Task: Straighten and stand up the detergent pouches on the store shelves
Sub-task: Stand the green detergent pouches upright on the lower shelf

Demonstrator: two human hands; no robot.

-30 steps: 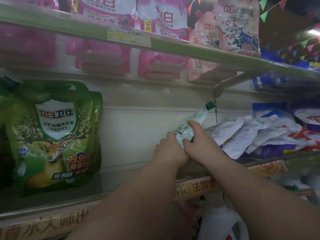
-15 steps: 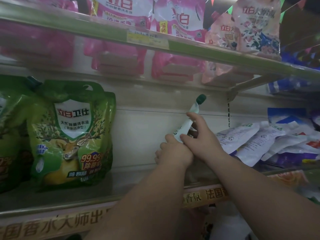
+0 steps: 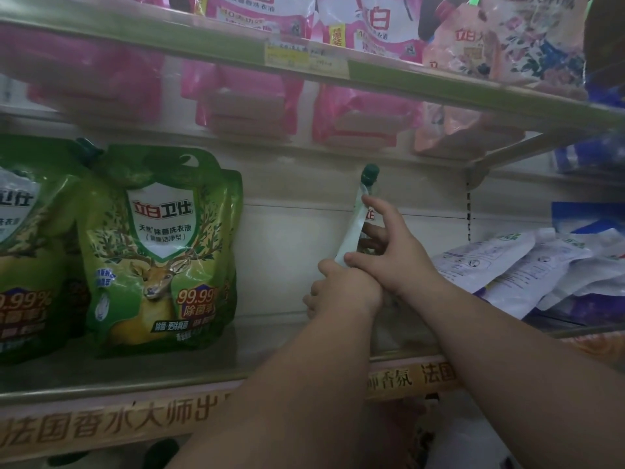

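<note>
A dim store aisle, with a middle shelf [image 3: 142, 374] running across at chest height and pink pouches [image 3: 257, 18] lined up on the shelf above. On the left of the middle shelf a green pouch [image 3: 159, 252] with a deer on the front stands upright, another just beside it at the far left edge. In the bare gap to its right, both hands are on a single pouch [image 3: 353, 231] seen edge-on, its dark green cap [image 3: 369, 173] pointing up and the body leaning only slightly. The left hand [image 3: 341, 292] is closed around its lower part, and the right hand [image 3: 389, 252] grips the side higher up, with one finger stretched along the edge near the cap. Its base is hidden behind the hands, so I cannot tell whether it sits flat on the shelf. Further right, a heap of white pouches [image 3: 527, 265] lies flat and overlapping. The step in hand looks to be standing this one pouch up. Next it probably needs turning to face front and its base settled before letting go; a soft pouch may slump otherwise. The flat pile remains to be done.
</note>
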